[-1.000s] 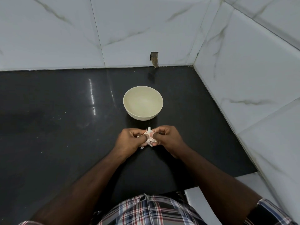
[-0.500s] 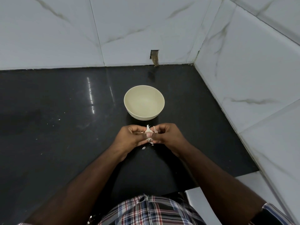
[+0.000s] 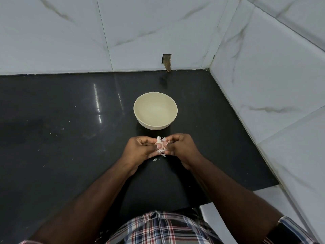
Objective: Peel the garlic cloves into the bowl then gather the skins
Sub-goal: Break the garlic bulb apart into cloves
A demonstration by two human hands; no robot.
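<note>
Near the middle of the black desk (image 3: 70, 138), just in front of one bowl (image 3: 155, 112), a person is holding one piece of garlic (image 3: 160, 144) with two hands. The left hand (image 3: 140, 150) is curling its fingers round the garlic from the left side, and its thumb is pressing on the front of it. The right hand (image 3: 181, 147) is curling round it from the right side and pinching it too. Both hands are touching each other with the garlic squeezed between them, a little above the desk.

The garlic is looking white with a bit of pink. Its small pale stem tip is sticking up and pointing away from the person, toward the bowl, so its long way is running from near to far. Most of it is hiding behind the fingers, so I cannot tell how many cloves are in it. Thin torn bits of skin are poking out around the fingers.

One little skin flake (image 3: 154, 159) is lying on the desk right under the hands. A few tiny white specks are sitting far off to the left.

The bowl is round and cream coloured, standing upright, and nothing is showing inside it. White marble tiles (image 3: 158, 29) are standing behind the desk and along its right side. The person is wearing a checked shirt (image 3: 158, 228).
</note>
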